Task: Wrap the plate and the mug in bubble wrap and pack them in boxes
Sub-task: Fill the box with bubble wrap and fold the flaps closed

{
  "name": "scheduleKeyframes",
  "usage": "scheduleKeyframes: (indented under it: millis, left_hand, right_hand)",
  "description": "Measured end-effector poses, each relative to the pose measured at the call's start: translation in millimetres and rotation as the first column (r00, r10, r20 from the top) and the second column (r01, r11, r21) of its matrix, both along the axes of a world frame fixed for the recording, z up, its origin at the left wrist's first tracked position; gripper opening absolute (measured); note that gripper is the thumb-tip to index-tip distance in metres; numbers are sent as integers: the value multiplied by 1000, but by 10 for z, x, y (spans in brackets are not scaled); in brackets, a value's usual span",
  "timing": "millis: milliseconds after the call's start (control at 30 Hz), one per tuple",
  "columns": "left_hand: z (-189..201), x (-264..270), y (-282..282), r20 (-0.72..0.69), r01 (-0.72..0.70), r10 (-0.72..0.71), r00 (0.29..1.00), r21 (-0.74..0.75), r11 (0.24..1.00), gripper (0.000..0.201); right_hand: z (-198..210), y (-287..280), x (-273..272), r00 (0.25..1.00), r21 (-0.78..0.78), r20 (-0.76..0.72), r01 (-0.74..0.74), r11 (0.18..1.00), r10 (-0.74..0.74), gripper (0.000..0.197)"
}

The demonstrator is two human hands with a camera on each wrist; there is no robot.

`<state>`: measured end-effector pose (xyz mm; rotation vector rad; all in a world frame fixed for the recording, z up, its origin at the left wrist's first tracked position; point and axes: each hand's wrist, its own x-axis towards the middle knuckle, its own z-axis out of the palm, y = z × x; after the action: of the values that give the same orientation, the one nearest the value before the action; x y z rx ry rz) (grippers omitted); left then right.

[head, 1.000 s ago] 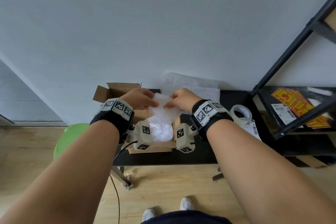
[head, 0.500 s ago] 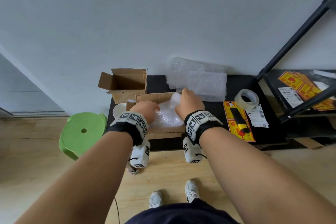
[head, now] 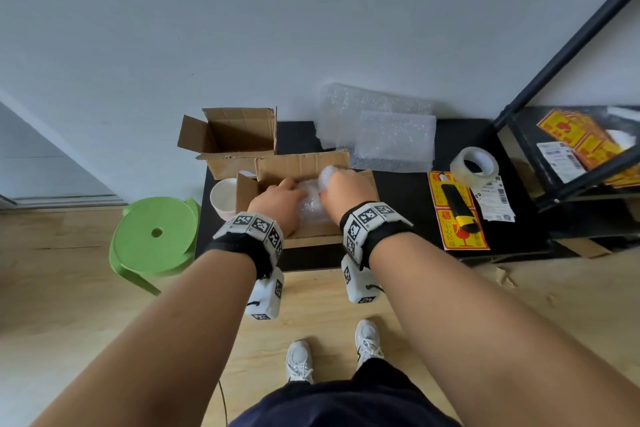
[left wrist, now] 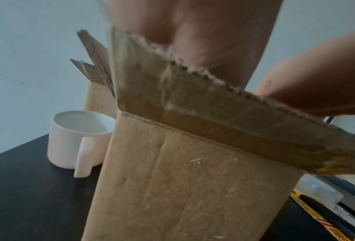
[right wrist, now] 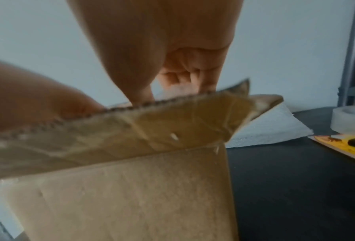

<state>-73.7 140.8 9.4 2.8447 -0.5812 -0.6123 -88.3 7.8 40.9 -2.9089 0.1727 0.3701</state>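
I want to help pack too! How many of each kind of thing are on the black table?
Brown cardboard boxes: 2, the near one with both hands in it, the far one open.
White mug: 1
Loose clear bubble wrap sheets: 2, overlapping
Bubble-wrapped bundle in the near box: 1
Clear tape roll: 1
Black-and-yellow knife: 1
Total: 8

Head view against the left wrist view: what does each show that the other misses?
Only the head view shows inside the near box: both hands, left and right, on the bubble-wrapped bundle, plus the empty second box, spare bubble wrap, tape roll and green stool.
Only the left wrist view shows the mug's handle and the near box's outer wall.
Both show the mug, unwrapped beside the box, and the black table.
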Motion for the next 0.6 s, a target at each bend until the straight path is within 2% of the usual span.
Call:
scheduleKeyframes:
  millis: [100, 233, 333, 433, 500, 600]
  left_hand:
    - [-1, 10, -31, 39, -20, 20, 999, -12, 1000, 54]
    - [-45, 3, -45, 5, -50, 50, 999, -19, 999, 52]
    - [-62, 35, -30, -30, -18, 19, 999, 45, 999, 55]
    - [-84, 85, -56, -84, 69, -58, 995, 133, 989, 57]
    - [-49, 105, -102, -122, 66, -45, 992, 171, 983, 58]
    - [-17, 151, -156, -161, 58, -23, 987, 214, 975, 62]
  right_hand:
    - [178, -29, -65, 997, 53, -82, 5, 999, 0, 6]
    - [381, -96, -39, 977, 16, -210, 24, 1000, -20, 24]
    - [344, -93, 32, 958, -53, -286, 0, 999, -16, 31]
    - [251, -88, 59, 931, -85, -357, 52, 995, -79, 35]
    - [158, -131, 64, 943, -66, -322, 61, 996, -79, 38]
    - [62, -222, 80, 956, -99, -293, -14, 995, -16, 40]
